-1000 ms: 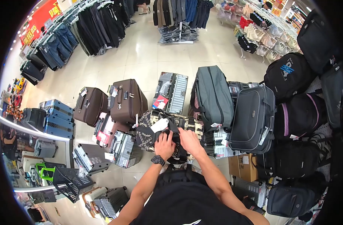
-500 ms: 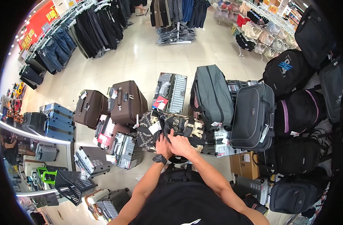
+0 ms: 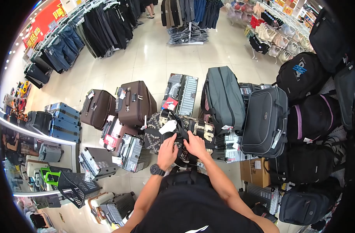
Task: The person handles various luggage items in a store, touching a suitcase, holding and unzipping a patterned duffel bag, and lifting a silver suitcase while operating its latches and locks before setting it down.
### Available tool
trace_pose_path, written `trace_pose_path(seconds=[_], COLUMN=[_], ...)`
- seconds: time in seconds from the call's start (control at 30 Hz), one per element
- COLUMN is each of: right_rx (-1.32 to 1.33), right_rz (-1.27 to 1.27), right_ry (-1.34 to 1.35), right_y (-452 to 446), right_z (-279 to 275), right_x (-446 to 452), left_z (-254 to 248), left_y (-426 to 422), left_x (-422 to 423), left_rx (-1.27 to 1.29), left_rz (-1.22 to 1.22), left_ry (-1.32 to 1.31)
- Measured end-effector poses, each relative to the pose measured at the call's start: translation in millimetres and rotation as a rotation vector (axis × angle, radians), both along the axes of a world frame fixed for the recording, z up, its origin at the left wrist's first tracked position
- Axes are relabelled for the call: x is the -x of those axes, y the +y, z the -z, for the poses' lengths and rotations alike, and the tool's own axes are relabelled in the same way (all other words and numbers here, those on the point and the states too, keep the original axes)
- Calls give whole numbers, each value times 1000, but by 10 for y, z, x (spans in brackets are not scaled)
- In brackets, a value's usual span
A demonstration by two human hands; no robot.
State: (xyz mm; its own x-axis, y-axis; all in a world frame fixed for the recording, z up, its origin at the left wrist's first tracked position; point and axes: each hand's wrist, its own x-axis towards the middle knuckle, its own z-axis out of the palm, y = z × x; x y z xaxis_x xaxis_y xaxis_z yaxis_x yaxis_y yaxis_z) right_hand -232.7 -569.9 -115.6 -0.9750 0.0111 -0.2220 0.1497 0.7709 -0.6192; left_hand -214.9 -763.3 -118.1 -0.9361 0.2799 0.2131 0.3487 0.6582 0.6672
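Observation:
In front of me lies a black duffel bag (image 3: 154, 125) with a cream and gold pattern. A black strap (image 3: 180, 128) runs over its top, and a white tag (image 3: 168, 127) hangs beside it. My left hand (image 3: 168, 150), with a dark watch on the wrist, rests on the near side of the bag, its fingers stretched out below the tag. On the other side of the strap, my right hand (image 3: 195, 145) closes thumb and fingers at the strap's edge. What lies under the left fingertips is hidden.
Brown suitcases (image 3: 134, 103) stand left of the bag, a silver hard case (image 3: 187, 93) behind it. To the right are a grey-green bag (image 3: 225, 95), a dark grey suitcase (image 3: 264, 120) and several backpacks. A perforated black basket (image 3: 78, 186) stands lower left; clothes racks (image 3: 99, 29) line the back.
My hands were together over the strap and are now apart, the left drawn back and the right shifted right. The tag has turned, and the whole view has shifted slightly.

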Motion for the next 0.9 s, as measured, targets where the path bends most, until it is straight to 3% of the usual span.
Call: trace_pose_path(seconds=[0.07, 0.1, 0.17, 0.3, 0.37, 0.47, 0.67, 0.73, 0.9], right_rx=[-21, -20, -38, 22, 19, 14, 45, 352, 342], right_rz=[-18, -24, -19, 31, 28, 26, -21, -98, -385], right_ry=[-8, -13, 42, -7, -26, -35, 35, -237, -312], right_y=[5, 9, 11, 17, 24, 38, 64, 116, 209], right_z=[28, 40, 56, 31, 11, 33, -54, -178, -375], right_x=[5, 7, 20, 43, 42, 71, 200, 282, 408], left_z=[-144, -70, 127, 456, 583, 663, 400, 388, 257], left_y=[-113, -173, -364, -464, -408, -311, -62, 18, 146], left_x=[-202, -309, -476, -674, -703, -625, -354, -265, -94], left_rx=[-164, -201, -262, -330, -707, -780, -1041, -1161, -1274], left_rz=[-112, -204, -274, -316, -288, -308, -248, -217, -273], left_ry=[-99, -102, -376, -546, -688, -820, -890, -905, -991])
